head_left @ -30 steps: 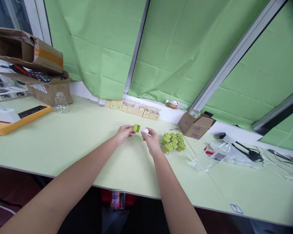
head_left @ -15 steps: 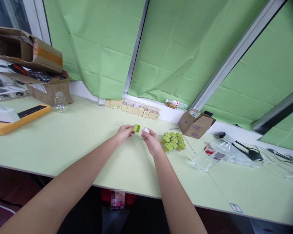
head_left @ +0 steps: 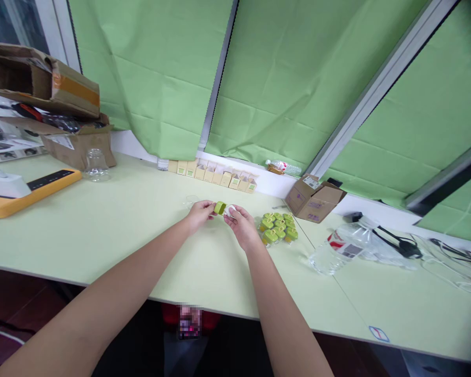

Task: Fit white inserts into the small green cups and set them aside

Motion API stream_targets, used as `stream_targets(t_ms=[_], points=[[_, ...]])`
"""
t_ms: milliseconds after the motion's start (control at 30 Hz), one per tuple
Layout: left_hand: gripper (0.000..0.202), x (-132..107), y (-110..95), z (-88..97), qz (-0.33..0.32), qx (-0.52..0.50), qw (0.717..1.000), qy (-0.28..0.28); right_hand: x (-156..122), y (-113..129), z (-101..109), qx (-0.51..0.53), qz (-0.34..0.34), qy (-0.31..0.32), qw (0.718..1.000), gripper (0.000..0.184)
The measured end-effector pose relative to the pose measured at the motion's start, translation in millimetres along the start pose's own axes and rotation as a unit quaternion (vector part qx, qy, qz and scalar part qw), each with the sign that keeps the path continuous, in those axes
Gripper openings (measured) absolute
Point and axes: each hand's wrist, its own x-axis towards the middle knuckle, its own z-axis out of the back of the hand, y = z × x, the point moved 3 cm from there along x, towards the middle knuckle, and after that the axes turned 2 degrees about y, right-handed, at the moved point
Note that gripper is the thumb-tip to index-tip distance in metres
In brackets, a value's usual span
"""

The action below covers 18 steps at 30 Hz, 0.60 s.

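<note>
The green case [head_left: 219,207] was above the table [head_left: 212,277], between the two hands, with its hollow side turned toward the right. The left hand [head_left: 199,215] had its fingertips pinched on the far end from that opening. The right hand [head_left: 241,226] pinched a small white piece [head_left: 230,210] right at the case's mouth; whether the two touched, I could not tell. The hands themselves were near each other but apart.

By its look the case was thin moulded plastic: light, fairly stiff, perhaps a little springy at the walls, and smooth enough to turn in a loose pinch. The best hold was probably on its closed end or outer sides, fingers off the rim, pressed only gently so the mouth would not squeeze out of shape. The white piece looked rounded, smooth and light too, so it was likely to slip if nipped near its edge; a grip around its sides, thumb against fingers, seemed safer.

Just beyond the left hand lay a clear piece [head_left: 190,201], hard to make out. To the right of the right hand stood a cluster [head_left: 278,228] of green-topped items with yellow loops. Farther back, a row of small boxes [head_left: 217,175] ran along the wall, with a carton [head_left: 316,199] and a large bottle [head_left: 341,247] off to the right.
</note>
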Motion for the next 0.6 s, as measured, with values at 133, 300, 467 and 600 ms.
stream_targets(t_ms=[133, 300, 467, 600], points=[[0.035, 1.6, -0.3, 0.6, -0.062, 0.023, 0.998, -0.005, 2.8, -2.7, 0.6, 0.002, 0.008, -0.008, 1.0, 0.042], [0.036, 2.6, 1.1, -0.9, -0.079, 0.016, 0.997, 0.018, 7.7, -8.0, 5.2, -0.051, 0.036, -0.031, 0.998, 0.044], [0.036, 0.7, -0.8, -3.0, -0.09, 0.005, 0.995, 0.033, 6.7, -8.7, 5.4, -0.094, 0.054, -0.035, 0.993, 0.047], [0.033, -1.8, -2.0, -4.7, -0.083, -0.019, 0.996, 0.03, 3.4, -7.5, 3.0, -0.113, 0.072, -0.028, 0.991, 0.048]])
